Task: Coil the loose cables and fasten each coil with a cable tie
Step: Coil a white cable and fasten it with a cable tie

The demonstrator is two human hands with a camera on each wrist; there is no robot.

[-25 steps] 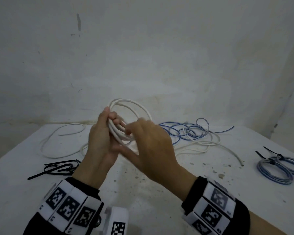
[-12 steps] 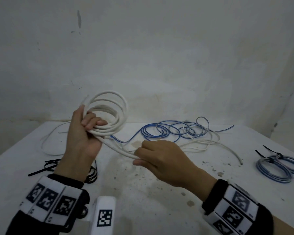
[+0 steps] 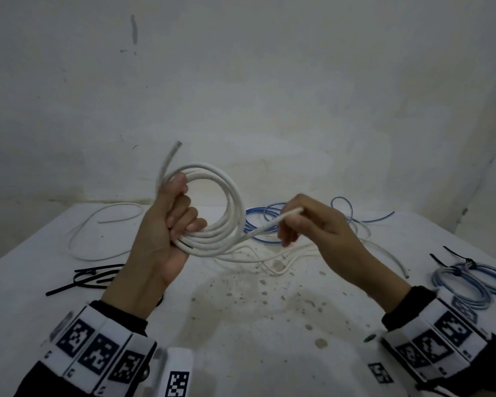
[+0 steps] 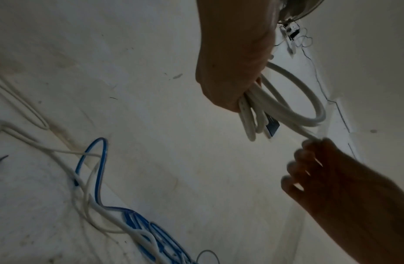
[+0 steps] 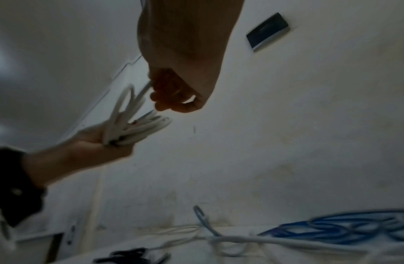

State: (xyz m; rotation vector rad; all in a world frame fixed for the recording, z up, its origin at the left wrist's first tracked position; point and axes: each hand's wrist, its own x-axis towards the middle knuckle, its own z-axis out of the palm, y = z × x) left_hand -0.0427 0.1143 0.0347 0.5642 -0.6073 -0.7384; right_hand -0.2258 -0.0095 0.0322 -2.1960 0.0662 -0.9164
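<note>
My left hand (image 3: 166, 224) grips a coil of white cable (image 3: 229, 213) held up above the table, several loops passing through its curled fingers (image 3: 184, 219). One cut end (image 3: 172, 156) sticks up past the thumb. The coil (image 4: 287, 107) and the gripping left hand (image 4: 230, 71) fill the upper right of the left wrist view. My right hand (image 3: 312, 224) pinches the cable's free strand (image 3: 272, 224) just right of the coil, pulled taut; in the right wrist view my right hand (image 5: 178, 92) holds that strand next to the coil (image 5: 133, 128).
A loose blue cable (image 3: 272, 216) and more white cable (image 3: 103, 233) lie tangled on the white table (image 3: 241, 325) near the wall. Black cable ties (image 3: 89, 277) lie at the left. A tied blue-grey coil (image 3: 470, 279) rests at the right edge.
My left hand has turned the coil upright and raised it. My right hand slid along the strand, rose off the table and moved right, pulling it taut.
</note>
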